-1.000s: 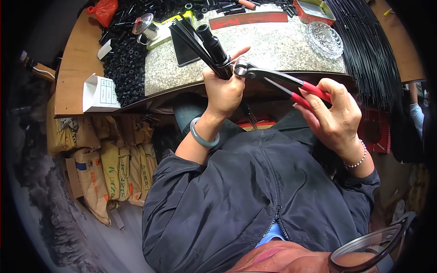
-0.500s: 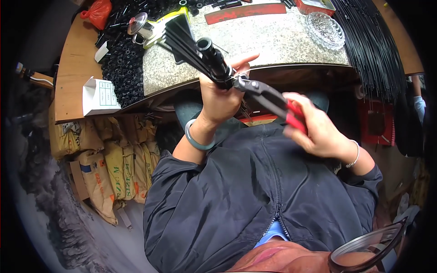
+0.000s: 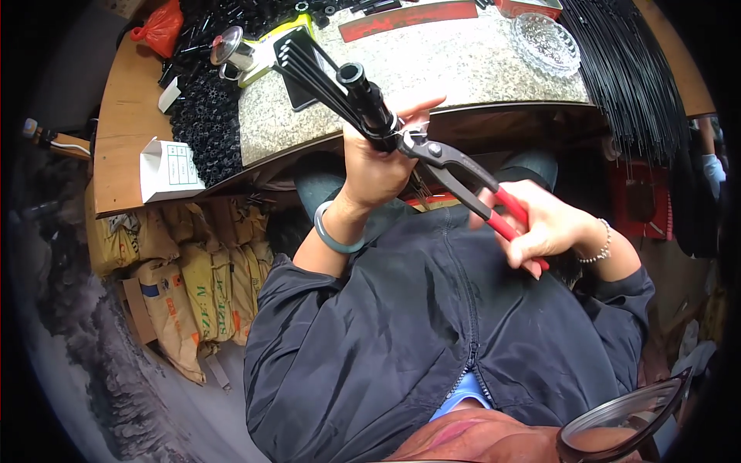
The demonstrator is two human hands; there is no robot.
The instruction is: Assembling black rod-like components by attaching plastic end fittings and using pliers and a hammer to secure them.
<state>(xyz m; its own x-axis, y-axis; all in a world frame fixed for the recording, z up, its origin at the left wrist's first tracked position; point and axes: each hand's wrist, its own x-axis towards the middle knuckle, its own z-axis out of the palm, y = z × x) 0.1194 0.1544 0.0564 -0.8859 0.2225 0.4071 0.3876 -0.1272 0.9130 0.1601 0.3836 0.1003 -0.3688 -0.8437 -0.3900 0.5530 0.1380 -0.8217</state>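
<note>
My left hand (image 3: pixel 380 160) grips a bundle of thin black rods fixed in a black cylindrical hub (image 3: pixel 363 100), held up above my lap with the rods fanning toward the upper left. My right hand (image 3: pixel 549 224) squeezes the red handles of a pair of pliers (image 3: pixel 463 177). The plier jaws bite at a thin wire wrapped around the hub, just beside my left thumb. A grey-green bangle sits on my left wrist and a bead bracelet on my right wrist.
A speckled stone slab (image 3: pixel 448 62) lies on the wooden bench, with a glass dish (image 3: pixel 546 42), a heap of small black parts (image 3: pixel 204 116), a white carton (image 3: pixel 170 166) and a red bag (image 3: pixel 158 27). Long black rods (image 3: pixel 633 69) hang at right. Sacks (image 3: pixel 185 285) stack below.
The bundle and the pliers have shifted slightly left and lower, and the pliers now point more steeply up to the hub. My right hand has dropped toward my lap.
</note>
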